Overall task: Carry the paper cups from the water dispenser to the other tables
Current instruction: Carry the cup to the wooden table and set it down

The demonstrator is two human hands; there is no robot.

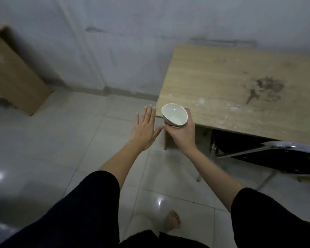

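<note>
Gripping a white paper cup (174, 116) round its base, the right hand (182, 136) tilts it w/ mouth toward camera, at the near-left corner of a stained wooden table (240, 90). Left hand (143, 131) flat, fingers spread, holding nothing. Glossy tile floor (52, 140), cardboard box (13, 72) by the grey wall (132, 42), folding chair (268, 156) under the table.

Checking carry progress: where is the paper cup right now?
In the head view the cup is held in the right hand, mid-frame, at the near left corner of the wooden table, with the open left hand beside it.
</note>
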